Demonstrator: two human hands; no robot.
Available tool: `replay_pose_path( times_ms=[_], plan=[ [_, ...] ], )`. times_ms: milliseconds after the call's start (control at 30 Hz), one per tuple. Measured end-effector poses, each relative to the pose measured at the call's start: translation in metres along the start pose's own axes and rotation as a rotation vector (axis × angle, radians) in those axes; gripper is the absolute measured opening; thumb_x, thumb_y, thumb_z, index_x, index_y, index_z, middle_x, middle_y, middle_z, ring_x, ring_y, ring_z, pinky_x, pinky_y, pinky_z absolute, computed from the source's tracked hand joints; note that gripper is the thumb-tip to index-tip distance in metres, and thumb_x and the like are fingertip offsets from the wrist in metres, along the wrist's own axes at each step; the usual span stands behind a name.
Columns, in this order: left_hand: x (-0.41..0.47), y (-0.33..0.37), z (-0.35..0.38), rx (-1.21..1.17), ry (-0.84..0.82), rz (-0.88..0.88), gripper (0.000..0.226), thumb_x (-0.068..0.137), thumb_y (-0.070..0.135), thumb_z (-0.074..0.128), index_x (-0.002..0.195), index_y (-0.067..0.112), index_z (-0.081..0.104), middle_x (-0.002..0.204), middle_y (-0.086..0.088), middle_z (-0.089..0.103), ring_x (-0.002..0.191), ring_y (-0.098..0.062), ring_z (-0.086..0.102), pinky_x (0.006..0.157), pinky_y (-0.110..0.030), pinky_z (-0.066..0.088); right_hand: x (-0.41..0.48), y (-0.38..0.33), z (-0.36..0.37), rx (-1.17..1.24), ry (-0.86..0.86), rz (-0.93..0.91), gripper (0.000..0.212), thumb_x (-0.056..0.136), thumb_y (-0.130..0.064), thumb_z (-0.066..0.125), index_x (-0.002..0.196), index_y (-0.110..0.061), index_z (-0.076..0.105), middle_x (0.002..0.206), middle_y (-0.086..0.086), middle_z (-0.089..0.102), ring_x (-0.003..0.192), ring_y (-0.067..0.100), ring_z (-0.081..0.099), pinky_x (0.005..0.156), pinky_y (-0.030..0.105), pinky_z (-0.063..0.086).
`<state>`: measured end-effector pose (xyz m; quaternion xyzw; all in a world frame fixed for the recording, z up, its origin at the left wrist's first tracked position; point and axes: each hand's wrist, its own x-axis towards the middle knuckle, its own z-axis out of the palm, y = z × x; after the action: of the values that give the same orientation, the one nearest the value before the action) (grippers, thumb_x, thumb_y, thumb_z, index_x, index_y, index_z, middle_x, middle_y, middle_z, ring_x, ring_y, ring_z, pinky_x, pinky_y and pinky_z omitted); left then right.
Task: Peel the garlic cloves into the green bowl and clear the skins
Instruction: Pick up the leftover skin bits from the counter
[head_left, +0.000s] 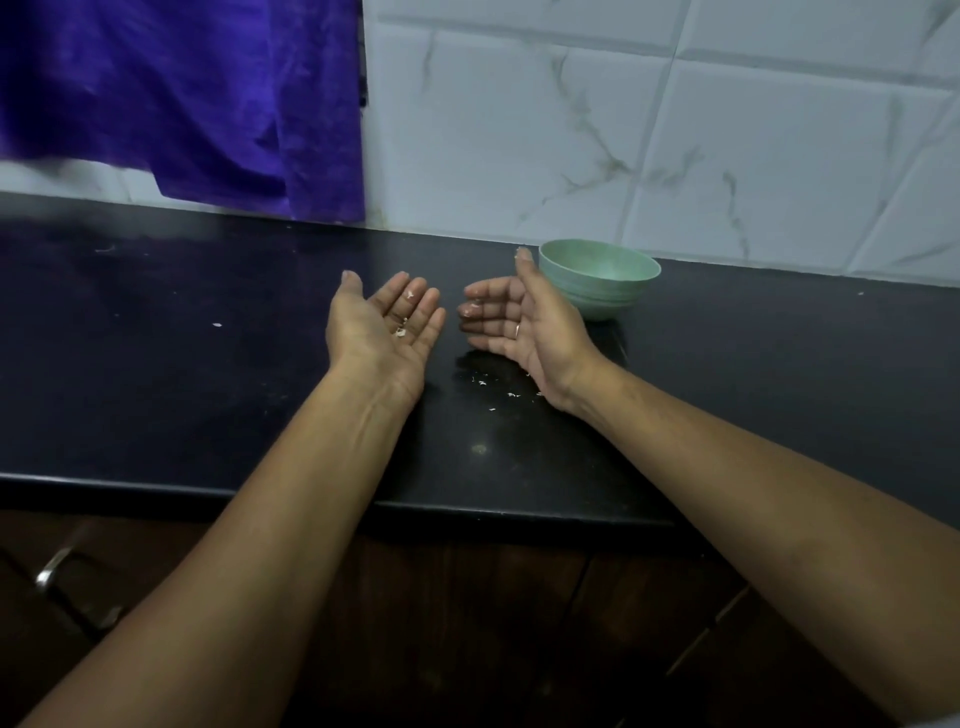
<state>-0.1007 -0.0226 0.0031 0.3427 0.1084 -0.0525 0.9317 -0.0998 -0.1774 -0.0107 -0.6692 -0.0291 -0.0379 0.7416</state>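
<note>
The green bowl (602, 278) stands on the black counter (208, 364) near the tiled wall, just right of my right hand; its inside is hidden from this angle. My left hand (382, 330) is held palm up over the counter, fingers straight, with small white skin flakes stuck to the fingers. My right hand (519, 325) is turned palm toward the left, fingers loosely straight, a ring on one finger and a flake on the fingertips. Tiny garlic skin bits (493, 387) lie scattered on the counter under my right wrist. No garlic cloves are visible.
A purple cloth (182, 98) hangs at the back left above the counter. One lone white flake (217, 325) lies on the counter's left part. Below the counter's front edge is a dark cabinet with a metal handle (52, 569).
</note>
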Motion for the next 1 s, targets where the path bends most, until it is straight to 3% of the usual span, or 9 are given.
replay_pose_path(
  times_ms=[100, 300, 533, 667, 767, 833, 900, 1000],
  plan=[
    [-0.001, 0.001, 0.000, -0.007, 0.008, 0.004, 0.058, 0.111, 0.051, 0.034, 0.116, 0.004, 0.068, 0.110, -0.010, 0.073, 0.098, -0.024, 0.072, 0.093, -0.039, 0.058, -0.003, -0.005, -0.010, 0.208, -0.050, -0.005, 0.068, 0.108, -0.057, 0.024, 0.119, -0.002, 0.061, 0.102, 0.020, 0.070, 0.098, 0.035, 0.071, 0.092, 0.049, 0.059],
    [-0.003, 0.001, 0.001, 0.005, -0.005, -0.003, 0.058, 0.112, 0.051, 0.035, 0.115, 0.004, 0.068, 0.109, -0.010, 0.072, 0.100, -0.024, 0.072, 0.098, -0.041, 0.057, -0.001, -0.006, -0.049, 0.055, 0.086, -0.017, 0.057, 0.111, -0.050, 0.029, 0.112, -0.005, 0.064, 0.096, 0.018, 0.072, 0.096, 0.034, 0.073, 0.089, 0.045, 0.059],
    [-0.004, 0.002, 0.002, -0.004, 0.012, 0.001, 0.058, 0.112, 0.051, 0.034, 0.118, 0.004, 0.068, 0.110, -0.009, 0.072, 0.100, -0.024, 0.072, 0.097, -0.039, 0.057, -0.017, -0.003, -0.015, -0.012, -0.236, 0.056, 0.062, 0.110, -0.051, 0.027, 0.117, 0.000, 0.063, 0.101, 0.023, 0.070, 0.099, 0.036, 0.073, 0.087, 0.042, 0.061],
    [-0.005, 0.002, 0.001, -0.009, 0.011, 0.010, 0.058, 0.111, 0.051, 0.035, 0.119, 0.004, 0.068, 0.107, -0.009, 0.071, 0.100, -0.024, 0.072, 0.098, -0.040, 0.058, -0.017, -0.007, -0.031, 0.086, -0.112, -0.039, 0.041, 0.111, -0.037, 0.037, 0.109, -0.005, 0.064, 0.098, 0.016, 0.071, 0.083, 0.029, 0.075, 0.073, 0.039, 0.062],
    [-0.005, 0.003, 0.001, -0.013, 0.009, 0.006, 0.058, 0.112, 0.051, 0.035, 0.119, 0.004, 0.068, 0.107, -0.009, 0.072, 0.100, -0.024, 0.072, 0.098, -0.041, 0.058, -0.017, -0.002, -0.052, -0.377, -0.015, -0.241, 0.016, 0.100, -0.026, 0.066, 0.101, -0.010, 0.070, 0.088, 0.003, 0.074, 0.070, 0.010, 0.065, 0.063, 0.022, 0.052],
    [-0.005, 0.003, 0.002, -0.014, 0.003, 0.002, 0.058, 0.111, 0.051, 0.035, 0.121, 0.004, 0.068, 0.109, -0.009, 0.072, 0.100, -0.024, 0.072, 0.099, -0.041, 0.058, -0.023, 0.001, -0.059, -0.636, -0.100, -0.272, 0.032, 0.084, -0.042, 0.082, 0.100, -0.016, 0.073, 0.086, -0.002, 0.072, 0.072, 0.006, 0.058, 0.068, 0.020, 0.048],
    [-0.005, 0.002, 0.002, -0.011, -0.001, 0.000, 0.059, 0.111, 0.051, 0.035, 0.123, 0.004, 0.068, 0.110, -0.009, 0.072, 0.101, -0.024, 0.072, 0.101, -0.041, 0.057, -0.030, 0.000, -0.057, -0.873, -0.200, -0.280, 0.052, 0.069, -0.065, 0.083, 0.103, -0.026, 0.073, 0.088, -0.011, 0.066, 0.071, -0.001, 0.053, 0.070, 0.020, 0.046],
    [-0.007, 0.001, 0.002, -0.010, -0.004, -0.001, 0.059, 0.111, 0.052, 0.035, 0.122, 0.005, 0.068, 0.111, -0.009, 0.072, 0.102, -0.024, 0.072, 0.100, -0.041, 0.057, -0.032, -0.002, -0.051, -1.177, -0.230, -0.377, 0.055, 0.069, -0.074, 0.077, 0.107, -0.035, 0.069, 0.095, -0.014, 0.055, 0.081, -0.002, 0.054, 0.073, 0.019, 0.045]
  ],
)
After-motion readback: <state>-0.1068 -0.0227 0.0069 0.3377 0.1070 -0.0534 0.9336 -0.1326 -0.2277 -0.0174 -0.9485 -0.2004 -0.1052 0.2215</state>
